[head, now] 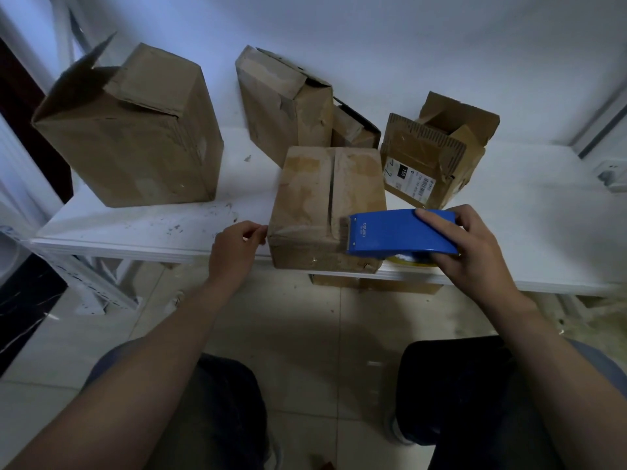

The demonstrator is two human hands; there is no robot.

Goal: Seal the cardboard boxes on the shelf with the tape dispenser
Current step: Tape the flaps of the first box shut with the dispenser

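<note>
A worn cardboard box [312, 198] with its top flaps folded shut stands at the front edge of the white shelf [135, 228]. My right hand [475, 245] grips a blue tape dispenser [397, 232], whose front end lies against the near end of the box's centre seam. A yellowish tape roll [410, 260] peeks out under the dispenser. My left hand [237, 247] sits just left of the box with fingers curled, its fingertips at the box's lower left corner.
A large box [135, 137] with raised flaps stands at the left. A crumpled box [281, 100] and a smaller one [354, 128] sit behind, and an open box with a shipping label [431, 154] at the right. Below the shelf are floor tiles and my knees.
</note>
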